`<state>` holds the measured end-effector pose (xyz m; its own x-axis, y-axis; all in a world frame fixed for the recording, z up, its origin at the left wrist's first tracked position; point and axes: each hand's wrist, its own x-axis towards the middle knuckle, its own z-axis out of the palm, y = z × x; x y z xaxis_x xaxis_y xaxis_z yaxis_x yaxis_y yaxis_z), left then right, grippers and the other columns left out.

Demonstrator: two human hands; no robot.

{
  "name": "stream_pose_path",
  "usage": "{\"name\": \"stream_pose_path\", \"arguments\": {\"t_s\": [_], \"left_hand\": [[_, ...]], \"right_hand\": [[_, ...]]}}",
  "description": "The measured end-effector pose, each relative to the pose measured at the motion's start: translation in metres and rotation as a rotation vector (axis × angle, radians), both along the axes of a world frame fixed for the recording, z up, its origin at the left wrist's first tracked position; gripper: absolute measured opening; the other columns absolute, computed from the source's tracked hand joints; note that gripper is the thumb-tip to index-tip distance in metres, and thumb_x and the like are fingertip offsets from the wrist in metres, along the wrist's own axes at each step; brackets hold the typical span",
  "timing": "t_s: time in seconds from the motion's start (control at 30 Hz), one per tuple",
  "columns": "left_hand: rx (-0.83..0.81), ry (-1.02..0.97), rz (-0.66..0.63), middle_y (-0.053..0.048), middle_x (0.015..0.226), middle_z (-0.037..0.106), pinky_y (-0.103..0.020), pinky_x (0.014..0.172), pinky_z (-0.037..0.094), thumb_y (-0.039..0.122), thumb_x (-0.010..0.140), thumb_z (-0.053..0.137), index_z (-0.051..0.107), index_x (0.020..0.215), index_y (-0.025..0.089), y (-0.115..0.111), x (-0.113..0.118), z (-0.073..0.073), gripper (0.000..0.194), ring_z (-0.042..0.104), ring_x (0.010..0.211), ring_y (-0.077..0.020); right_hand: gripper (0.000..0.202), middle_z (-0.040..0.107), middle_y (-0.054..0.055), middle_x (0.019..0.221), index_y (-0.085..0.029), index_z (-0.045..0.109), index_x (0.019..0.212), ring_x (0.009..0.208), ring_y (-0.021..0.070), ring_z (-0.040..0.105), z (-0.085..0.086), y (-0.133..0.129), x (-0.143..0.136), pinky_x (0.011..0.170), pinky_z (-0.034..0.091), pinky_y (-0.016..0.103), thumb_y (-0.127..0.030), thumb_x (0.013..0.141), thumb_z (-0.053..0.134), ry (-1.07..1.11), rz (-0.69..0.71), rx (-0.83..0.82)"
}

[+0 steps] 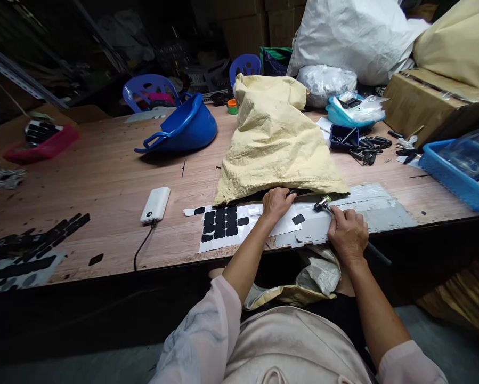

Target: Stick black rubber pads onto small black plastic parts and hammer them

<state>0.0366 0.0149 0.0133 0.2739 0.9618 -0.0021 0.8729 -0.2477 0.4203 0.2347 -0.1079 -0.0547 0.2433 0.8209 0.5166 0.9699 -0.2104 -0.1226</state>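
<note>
My right hand (pixel 348 233) is wrapped round the handle of a small hammer (pixel 322 203), whose metal head lies over the grey cardboard (pixel 367 205) near the table's front edge. At the open mouth of a yellow woven sack (pixel 279 144), my left hand (pixel 277 205) has its fingers bent over something dark that is mostly hidden. Just left of that hand lies a white sheet with rows of black rounded-square pads (pixel 220 223). One loose black pad (pixel 298 219) sits between my two hands.
A white power bank (pixel 155 205) with a black cable, a tilted blue basin (pixel 183 127) and black strips (pixel 43 240) are to the left. Black parts (pixel 369 146), a blue tray (pixel 457 173) and a cardboard box (pixel 431 104) stand at the right.
</note>
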Motion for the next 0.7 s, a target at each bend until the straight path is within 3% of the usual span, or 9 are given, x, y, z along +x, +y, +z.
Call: {"name": "stream_pose_path", "arguments": {"t_s": [0.17,0.3,0.47,0.7], "left_hand": [[0.051,-0.107,-0.269,-0.005,0.097,0.074,-0.034,0.084,0.051,0.035,0.098,0.069,0.083,0.108,0.025,-0.036,-0.058,-0.02,0.02,0.065,0.096,-0.0234],[0.128,-0.194,-0.319,-0.005,0.107,0.071,-0.037,0.093,0.052,0.032,0.094,0.075,0.083,0.108,0.027,-0.06,-0.085,-0.041,0.017,0.064,0.1,-0.0227],[0.17,-0.305,-0.244,-0.006,0.105,0.072,-0.039,0.095,0.053,0.029,0.086,0.085,0.082,0.109,0.024,-0.066,-0.074,-0.057,0.024,0.066,0.101,-0.0241],[0.075,-0.411,-0.166,-0.002,0.091,0.073,-0.035,0.088,0.051,0.024,0.08,0.088,0.082,0.097,0.024,-0.057,-0.06,-0.064,0.018,0.067,0.094,-0.0221]], "right_hand": [[0.033,0.059,0.009,0.095,-0.025,0.073,0.125,0.085,0.0213,0.037,0.0,0.0,0.0,0.072,0.019,0.036,-0.024,0.097,0.056,0.002,0.004,-0.004],[0.033,0.06,0.009,0.095,-0.024,0.074,0.124,0.084,0.0209,0.039,-0.001,0.0,0.003,0.072,0.02,0.036,-0.024,0.098,0.056,-0.028,0.002,0.013],[0.032,0.063,0.009,0.095,-0.023,0.076,0.123,0.084,0.021,0.041,-0.004,0.001,0.007,0.072,0.022,0.036,-0.031,0.101,0.054,-0.055,0.006,0.061],[0.03,0.065,0.008,0.09,-0.023,0.078,0.113,0.083,0.0214,0.046,-0.002,0.001,0.014,0.073,0.028,0.035,-0.038,0.101,0.055,0.053,0.058,0.084]]}}
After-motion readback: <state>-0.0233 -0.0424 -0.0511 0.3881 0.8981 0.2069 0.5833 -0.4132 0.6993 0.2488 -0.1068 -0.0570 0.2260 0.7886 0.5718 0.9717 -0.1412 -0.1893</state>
